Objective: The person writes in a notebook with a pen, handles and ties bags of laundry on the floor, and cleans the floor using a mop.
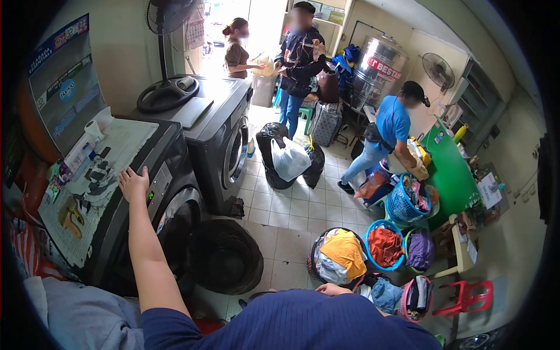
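My left hand (134,184) rests with fingers spread on the front edge of a dark front-loading machine (166,169), beside its lit display. Nothing is held in it. Below, the machine's round door (178,213) is partly hidden by my arm. Scissors with a yellow handle (76,216) and small torn scraps (102,178) lie on the worn machine top. My right hand (332,289) shows only partly past my dark blue shirt, near a basket of clothes (341,254); its fingers are mostly hidden. A large black tub (224,256) stands open on the floor by the machine.
A second machine (219,125) stands beyond. Tied bags (289,157) sit on the tiles. Along the right are a blue laundry basket (402,201), another with red cloth (385,245), and a red chair (466,297). A person in blue (391,125) bends there; two others stand near the doorway.
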A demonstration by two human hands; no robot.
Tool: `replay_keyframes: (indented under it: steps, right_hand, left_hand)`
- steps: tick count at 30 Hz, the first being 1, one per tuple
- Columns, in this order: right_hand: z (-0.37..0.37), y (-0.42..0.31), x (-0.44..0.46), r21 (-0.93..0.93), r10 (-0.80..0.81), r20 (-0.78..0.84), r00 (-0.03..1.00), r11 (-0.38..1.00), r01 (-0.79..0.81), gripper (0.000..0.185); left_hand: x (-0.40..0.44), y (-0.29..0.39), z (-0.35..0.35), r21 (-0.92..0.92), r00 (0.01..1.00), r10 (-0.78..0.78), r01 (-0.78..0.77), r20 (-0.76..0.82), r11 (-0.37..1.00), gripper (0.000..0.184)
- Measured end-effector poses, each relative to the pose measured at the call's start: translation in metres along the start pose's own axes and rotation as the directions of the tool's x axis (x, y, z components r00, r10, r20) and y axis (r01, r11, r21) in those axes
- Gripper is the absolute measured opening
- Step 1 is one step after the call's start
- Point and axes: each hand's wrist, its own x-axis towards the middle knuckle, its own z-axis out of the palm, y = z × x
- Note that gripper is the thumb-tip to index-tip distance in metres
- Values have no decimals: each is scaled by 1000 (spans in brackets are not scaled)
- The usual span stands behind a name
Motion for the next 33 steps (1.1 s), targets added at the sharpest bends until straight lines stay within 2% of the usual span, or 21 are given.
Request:
replay_keyframes:
  steps: [10,13,20,22,26,28,33]
  right_hand:
    - [2,5,-11,69,59,-38,998,996,-56,26]
    - [6,23,8,82,15,-34,999,997,-12,27]
    - [4,3,8,99,61,-57,997,994,-55,28]
    - [3,10,13,44,53,-116,992,998,-49,27]
    - [4,30,21,78,86,-183,979,994,-73,25]
    - [4,33,19,21,104,-259,960,995,-102,24]
    - [6,35,15,-25,83,-321,943,995,-96,23]
  left_hand:
    - [0,0,1,2,1000,-2,2,-6,1000,69]
    - [1,-1,2,7,1000,2,-2,-3,1000,69]
    - [2,-1,3,11,1000,12,-12,-10,1000,69]
    - [2,-1,3,25,1000,13,-13,-4,1000,69]
    - [-1,1,-1,36,1000,6,-6,10,999,69]
    - [0,1,0,41,1000,6,-6,9,999,69]
    - [0,2,0,52,1000,4,-5,15,999,69]
